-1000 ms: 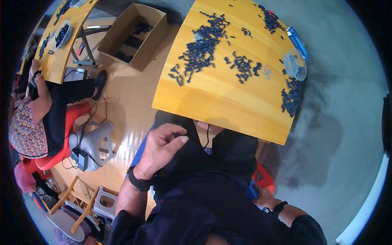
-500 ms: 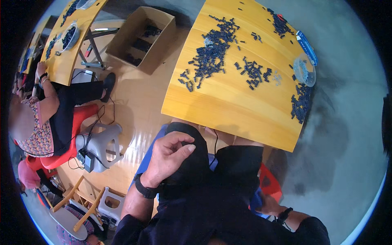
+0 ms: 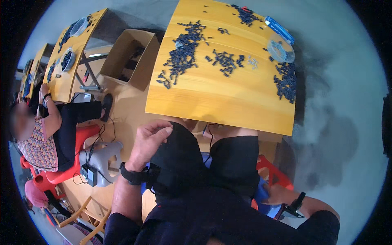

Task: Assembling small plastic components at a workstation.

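Note:
My left hand (image 3: 152, 141) is raised over my left thigh, near the table's front edge. Its fingers are curled in, with the thumb against the index finger; anything between them is too small or hidden to make out. Down by my right hip, my right hand (image 3: 278, 194) grips the edge of a blue seat (image 3: 261, 191), its fingertips partly hidden. A yellow wooden table (image 3: 216, 96) stands ahead of me, bearing piles of small black cylindrical parts (image 3: 185, 51). A smaller heap (image 3: 226, 62) lies mid-table, beside a few clear pieces (image 3: 252, 62).
On the table's right stand a clear tub (image 3: 281, 50) of pale pieces and a blue box (image 3: 279, 30), with more black parts (image 3: 286, 81). A cardboard box (image 3: 130, 61) sits left on the floor. Another person (image 3: 47, 134) sits at a neighbouring table, near a grey stool (image 3: 100, 161) with cables.
My view has shifted, so the table sits further left and higher. My left hand has moved left and its thumb has closed toward the fingers. My right hand stays at the seat.

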A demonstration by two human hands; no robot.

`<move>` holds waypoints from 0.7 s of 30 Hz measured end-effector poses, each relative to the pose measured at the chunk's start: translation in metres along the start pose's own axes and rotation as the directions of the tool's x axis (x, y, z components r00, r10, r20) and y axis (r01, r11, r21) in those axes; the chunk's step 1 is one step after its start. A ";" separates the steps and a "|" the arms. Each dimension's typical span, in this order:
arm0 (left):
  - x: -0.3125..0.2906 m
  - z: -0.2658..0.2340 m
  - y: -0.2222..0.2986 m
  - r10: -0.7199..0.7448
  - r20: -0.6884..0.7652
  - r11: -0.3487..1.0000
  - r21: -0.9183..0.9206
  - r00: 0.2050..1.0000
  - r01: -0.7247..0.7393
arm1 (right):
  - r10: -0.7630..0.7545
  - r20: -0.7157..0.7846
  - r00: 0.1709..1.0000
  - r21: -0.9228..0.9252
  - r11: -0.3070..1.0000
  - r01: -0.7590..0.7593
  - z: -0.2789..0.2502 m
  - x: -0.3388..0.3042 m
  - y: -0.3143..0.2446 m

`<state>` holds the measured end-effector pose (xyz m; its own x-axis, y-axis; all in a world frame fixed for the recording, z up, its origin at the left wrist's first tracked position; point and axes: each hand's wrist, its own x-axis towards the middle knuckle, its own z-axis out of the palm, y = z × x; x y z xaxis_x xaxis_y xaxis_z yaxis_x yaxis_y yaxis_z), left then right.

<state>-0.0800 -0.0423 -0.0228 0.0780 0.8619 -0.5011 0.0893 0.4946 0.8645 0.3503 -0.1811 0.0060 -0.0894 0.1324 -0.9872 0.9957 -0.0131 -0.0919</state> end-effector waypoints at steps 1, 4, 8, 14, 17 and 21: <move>-0.001 0.001 0.002 -0.016 0.005 1.000 0.012 1.000 0.016 | 0.002 -0.009 1.000 0.008 1.000 -0.001 -0.003 0.005 0.006; -0.001 0.009 -0.004 -0.002 0.078 1.000 0.020 0.997 0.001 | -0.090 0.147 0.985 0.093 0.993 0.077 -0.026 0.016 0.003; 0.004 0.008 -0.025 0.013 0.204 0.964 0.258 0.979 -0.066 | -0.443 -0.060 0.894 -0.262 0.871 0.414 -0.036 0.048 0.011; 0.012 0.008 -0.035 -0.013 0.327 0.948 0.306 0.945 -0.093 | -0.474 -0.201 0.857 -0.470 0.815 0.340 -0.107 0.053 -0.034; 0.013 0.004 -0.038 -0.085 0.316 0.937 0.348 0.945 -0.032 | -0.538 -0.245 0.806 -0.486 0.788 0.378 -0.119 0.054 -0.045; 0.016 0.006 -0.041 -0.059 0.334 0.953 0.298 0.941 -0.046 | -0.625 -0.436 0.648 -0.513 0.764 0.391 -0.126 0.032 -0.046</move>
<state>-0.0766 -0.0496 -0.0659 0.3996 0.7442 -0.5352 0.3776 0.3984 0.8359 0.3044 -0.0508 -0.0053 -0.6689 0.5263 -0.5250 0.7385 0.5507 -0.3890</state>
